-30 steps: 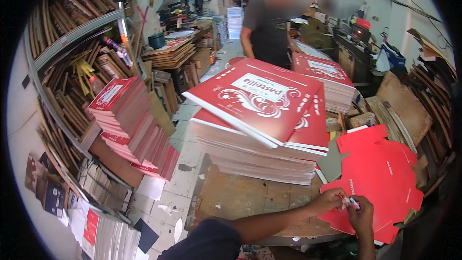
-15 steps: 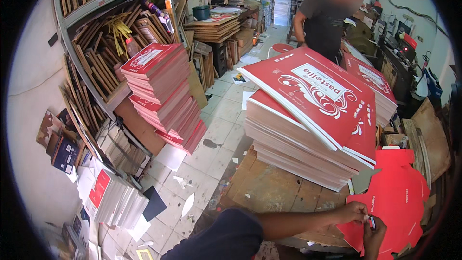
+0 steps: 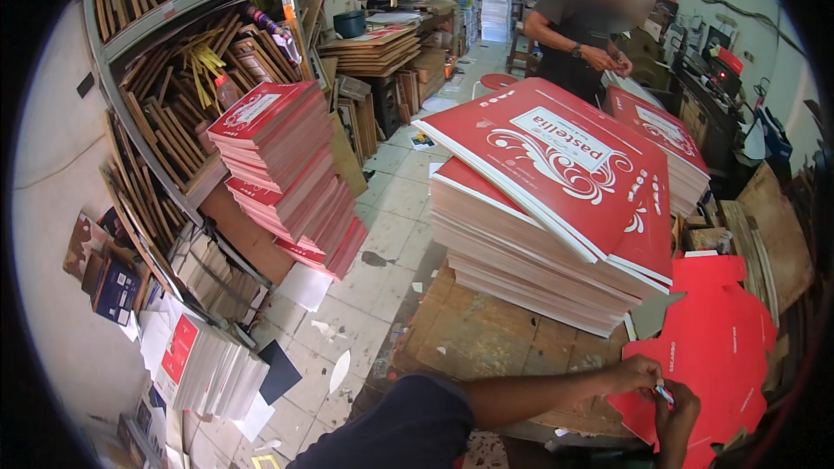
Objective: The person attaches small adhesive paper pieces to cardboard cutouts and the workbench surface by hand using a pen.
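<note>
Hands' fingers pinching small pen over red die-cut sheet; printed-sheet stack beside.

Two hands, the left hand and the right hand, are seen at the lower edge, and one small pen-like tool is pinched between them. One flat red die-cut box blank is counted on the wooden counter. Two tall stacks of red printed sheets are counted on the counter, and one leaning stack by the metal shelf. One other person is counted. One white stack is seen on the floor, perhaps more, since the rim is blurred.
</note>
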Available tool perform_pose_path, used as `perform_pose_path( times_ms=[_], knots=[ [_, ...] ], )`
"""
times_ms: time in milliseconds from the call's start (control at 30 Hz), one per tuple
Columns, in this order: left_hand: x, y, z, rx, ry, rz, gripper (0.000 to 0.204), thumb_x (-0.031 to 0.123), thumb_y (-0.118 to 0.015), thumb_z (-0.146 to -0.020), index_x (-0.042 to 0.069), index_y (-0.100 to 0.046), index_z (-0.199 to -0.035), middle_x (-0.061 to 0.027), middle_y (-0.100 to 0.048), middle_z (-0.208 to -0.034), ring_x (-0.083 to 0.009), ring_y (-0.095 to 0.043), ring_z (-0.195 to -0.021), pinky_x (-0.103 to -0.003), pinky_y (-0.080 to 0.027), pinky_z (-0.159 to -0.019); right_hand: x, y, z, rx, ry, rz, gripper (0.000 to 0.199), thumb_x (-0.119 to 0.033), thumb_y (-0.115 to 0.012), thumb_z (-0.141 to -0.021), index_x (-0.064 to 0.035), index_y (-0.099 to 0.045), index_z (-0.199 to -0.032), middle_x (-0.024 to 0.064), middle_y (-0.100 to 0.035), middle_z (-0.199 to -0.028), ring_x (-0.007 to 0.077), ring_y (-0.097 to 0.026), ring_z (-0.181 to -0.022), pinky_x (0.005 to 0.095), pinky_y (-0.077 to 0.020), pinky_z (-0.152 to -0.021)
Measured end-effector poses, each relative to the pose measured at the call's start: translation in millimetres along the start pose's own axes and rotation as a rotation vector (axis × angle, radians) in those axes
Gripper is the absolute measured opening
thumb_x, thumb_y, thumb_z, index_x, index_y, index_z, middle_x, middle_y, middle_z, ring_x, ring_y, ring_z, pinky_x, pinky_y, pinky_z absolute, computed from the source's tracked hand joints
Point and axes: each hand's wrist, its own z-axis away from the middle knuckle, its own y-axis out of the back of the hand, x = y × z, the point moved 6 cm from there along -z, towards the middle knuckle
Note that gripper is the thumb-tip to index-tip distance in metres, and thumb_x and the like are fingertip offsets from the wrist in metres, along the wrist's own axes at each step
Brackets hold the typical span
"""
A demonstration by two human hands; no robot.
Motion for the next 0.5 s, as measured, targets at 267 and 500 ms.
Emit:
perform_pose_path(
  times_ms=[267,500],
  knots=[
    [-12,9,0,-0.012,0.043,0.001,0.014,0.013,-0.062,-0.092,0.006,-0.055,-0.102,-0.0027,-0.060,-0.098,-0.0137,-0.063,-0.092,-0.030,-0.055,-0.077,0,-3,-4,-0.004,-0.026,0.082,0.016,-0.010,-0.073,-0.068,-0.0047,-0.070,-0.084,0.0154,-0.066,-0.075,0.0330,-0.065,-0.066,0.0388,-0.0496,-0.057],
    [0,3,6,-0.062,-0.013,0.032,0.014,0.013,-0.061,-0.093,0.007,-0.053,-0.104,-0.0007,-0.058,-0.098,-0.0127,-0.062,-0.094,-0.030,-0.054,-0.081,-3,0,-5,-0.042,-0.037,0.093,0.020,-0.014,-0.075,-0.070,-0.0062,-0.072,-0.088,0.0126,-0.068,-0.079,0.0298,-0.068,-0.069,0.0370,-0.0524,-0.060]
  ],
)
